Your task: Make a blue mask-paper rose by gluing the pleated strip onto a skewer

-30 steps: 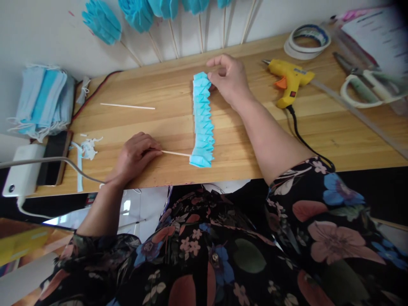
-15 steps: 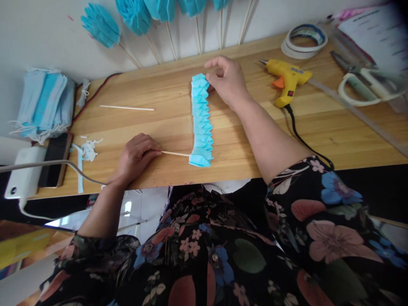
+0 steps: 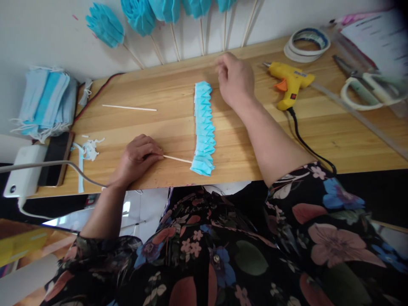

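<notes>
My left hand (image 3: 140, 157) rests near the table's front edge, its fingers pinched on a thin wooden stick (image 3: 177, 159). The stick's other end meets the near end of a pleated light-blue strip (image 3: 204, 121), which looks like mask fabric or paper. That near end is folded over around the stick's tip; the rest of the strip lies flat, running away from me with zigzag points along its right side. Beyond the strip's far end, to its right, my right hand (image 3: 236, 80) hovers with loosely curled fingers, apart from the strip and with nothing visible in them.
A yellow glue gun (image 3: 291, 80), tape rolls (image 3: 306, 44) and scissors (image 3: 363, 87) lie at right. Blue flowers (image 3: 106, 25) on sticks lean against the wall. A loose stick (image 3: 129, 108), stacked face masks (image 3: 44, 100), scraps (image 3: 90, 149), and a phone (image 3: 55, 159) are at left.
My right hand has let go of the strip's far end and moved right, away from it. My left hand still pinches the stick; the folded near end has tilted slightly.
</notes>
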A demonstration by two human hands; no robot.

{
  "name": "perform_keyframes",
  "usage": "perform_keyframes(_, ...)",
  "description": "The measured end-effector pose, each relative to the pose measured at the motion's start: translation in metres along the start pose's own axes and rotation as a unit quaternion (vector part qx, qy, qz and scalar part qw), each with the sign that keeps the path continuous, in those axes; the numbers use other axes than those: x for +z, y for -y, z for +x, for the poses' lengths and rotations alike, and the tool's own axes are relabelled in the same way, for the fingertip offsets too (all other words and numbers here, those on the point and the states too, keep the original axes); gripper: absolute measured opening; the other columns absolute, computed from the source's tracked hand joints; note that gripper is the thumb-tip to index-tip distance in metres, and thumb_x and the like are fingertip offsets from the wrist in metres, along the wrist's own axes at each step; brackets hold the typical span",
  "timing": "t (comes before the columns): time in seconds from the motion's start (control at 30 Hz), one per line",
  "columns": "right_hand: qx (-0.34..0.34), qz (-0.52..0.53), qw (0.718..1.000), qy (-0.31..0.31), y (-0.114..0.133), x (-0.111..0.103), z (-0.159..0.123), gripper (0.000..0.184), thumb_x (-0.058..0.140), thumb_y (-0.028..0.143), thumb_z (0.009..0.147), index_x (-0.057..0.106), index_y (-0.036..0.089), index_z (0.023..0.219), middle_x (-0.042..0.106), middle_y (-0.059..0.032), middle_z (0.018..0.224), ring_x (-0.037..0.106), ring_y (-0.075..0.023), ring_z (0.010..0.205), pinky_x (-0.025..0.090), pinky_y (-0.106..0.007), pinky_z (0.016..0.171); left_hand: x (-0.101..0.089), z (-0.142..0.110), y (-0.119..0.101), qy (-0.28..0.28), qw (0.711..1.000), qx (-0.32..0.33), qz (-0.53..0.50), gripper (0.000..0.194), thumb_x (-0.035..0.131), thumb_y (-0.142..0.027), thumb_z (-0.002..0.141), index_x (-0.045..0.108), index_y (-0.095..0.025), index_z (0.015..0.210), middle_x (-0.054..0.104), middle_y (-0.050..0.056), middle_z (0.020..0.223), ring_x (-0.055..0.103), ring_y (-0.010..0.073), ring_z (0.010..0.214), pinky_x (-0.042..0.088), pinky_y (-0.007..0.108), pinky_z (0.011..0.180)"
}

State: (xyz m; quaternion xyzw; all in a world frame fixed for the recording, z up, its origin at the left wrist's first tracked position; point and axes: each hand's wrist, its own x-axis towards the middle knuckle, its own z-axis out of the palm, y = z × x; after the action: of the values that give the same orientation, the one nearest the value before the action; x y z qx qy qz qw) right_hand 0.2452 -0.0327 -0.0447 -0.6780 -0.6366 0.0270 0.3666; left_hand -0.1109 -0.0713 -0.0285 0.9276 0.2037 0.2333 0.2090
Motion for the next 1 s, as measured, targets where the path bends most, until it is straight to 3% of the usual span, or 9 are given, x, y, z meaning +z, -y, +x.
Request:
perform_keyframes(0.03, 0.047, -0.045, 0.998, -0.012, 0.013, -0.012, -0.002, 0.028, 0.042, 0.006, 0.101, 0.061, 0.017, 0.119, 0.073, -0.0109, 0.118, 0.063, -0.0235, 0.107, 0.045, -0.040, 0.091, 0.000, 0.000, 0.000, 0.002, 1.000, -0.002, 0.000, 0.025, 0.065, -0.035, 0.099, 0.070, -0.021, 0.079, 0.071, 0.005, 0.082, 0.063, 0.0180, 0.079, 0.050, 0.033, 0.073)
perform_keyframes(0.1, 0.053, -0.065, 0.996, 0.001, 0.043, -0.039, -0.008, 0.039, 0.041, 0.000, 0.098, 0.061, 0.022, 0.123, 0.072, -0.0067, 0.125, 0.062, -0.0230, 0.117, 0.046, -0.041, 0.099, 0.000, 0.001, 0.000, 0.007, 1.000, 0.000, -0.003, 0.025, 0.064, -0.035, 0.099, 0.070, -0.020, 0.080, 0.071, 0.005, 0.082, 0.063, 0.0181, 0.078, 0.050, 0.033, 0.074)
perform_keyframes(0.2, -0.020, -0.048, 0.998, 0.041, 0.082, -0.074, -0.025, 0.045, 0.041, -0.005, 0.093, 0.067, 0.027, 0.112, 0.073, -0.0039, 0.120, 0.066, -0.0236, 0.115, 0.050, -0.040, 0.098, 0.000, 0.001, -0.001, 0.003, 1.000, 0.019, -0.008, 0.023, 0.065, -0.033, 0.099, 0.069, -0.020, 0.081, 0.071, 0.005, 0.082, 0.063, 0.0182, 0.079, 0.049, 0.033, 0.074)
perform_keyframes(0.3, -0.106, -0.052, 0.989, 0.093, 0.096, -0.092, -0.059, 0.038, 0.048, 0.000, 0.089, 0.073, 0.026, 0.102, 0.073, -0.0053, 0.113, 0.068, -0.0302, 0.109, 0.053, -0.046, 0.091, 0.001, 0.000, 0.000, -0.004, 1.000, 0.028, 0.001, 0.021, 0.066, -0.031, 0.098, 0.069, -0.019, 0.082, 0.071, 0.005, 0.083, 0.062, 0.0185, 0.080, 0.048, 0.032, 0.074)
perform_keyframes(0.4, -0.145, 0.017, 0.984, 0.099, 0.088, -0.091, -0.103, 0.034, 0.047, 0.004, 0.091, 0.074, 0.024, 0.095, 0.074, -0.0066, 0.105, 0.069, -0.0288, 0.100, 0.054, -0.046, 0.085, 0.003, -0.001, 0.001, -0.002, 1.000, 0.022, 0.012, 0.021, 0.066, -0.031, 0.098, 0.068, -0.019, 0.081, 0.070, 0.005, 0.082, 0.061, 0.0192, 0.080, 0.047, 0.033, 0.074)
perform_keyframes(0.57, -0.124, 0.063, 0.986, 0.092, 0.078, -0.073, -0.157, 0.040, 0.046, 0.005, 0.092, 0.075, 0.031, 0.096, 0.071, -0.0045, 0.098, 0.067, -0.0241, 0.094, 0.055, -0.042, 0.079, 0.004, -0.002, 0.002, -0.006, 0.999, 0.028, 0.018, 0.019, 0.065, -0.028, 0.098, 0.068, -0.019, 0.082, 0.069, 0.004, 0.083, 0.060, 0.0191, 0.081, 0.046, 0.033, 0.075)
perform_keyframes(0.7, -0.124, 0.056, 0.989, 0.058, 0.078, -0.064, -0.169, 0.039, 0.048, 0.004, 0.092, 0.077, 0.031, 0.096, 0.070, -0.0042, 0.095, 0.065, -0.0229, 0.089, 0.052, -0.040, 0.074, 0.004, -0.002, 0.002, -0.006, 0.999, 0.030, 0.020, 0.021, 0.064, -0.029, 0.099, 0.068, -0.019, 0.081, 0.069, 0.004, 0.081, 0.059, 0.0188, 0.079, 0.046, 0.033, 0.074)
perform_keyframes(1.0, -0.129, 0.041, 0.989, 0.064, 0.073, -0.057, -0.174, 0.041, 0.051, 0.007, 0.093, 0.079, 0.034, 0.102, 0.071, -0.0041, 0.098, 0.063, -0.0230, 0.091, 0.051, -0.039, 0.072, 0.002, -0.001, 0.001, 0.013, 0.999, 0.017, 0.024, 0.021, 0.063, -0.029, 0.099, 0.068, -0.019, 0.081, 0.069, 0.005, 0.081, 0.060, 0.0194, 0.080, 0.046, 0.034, 0.076)
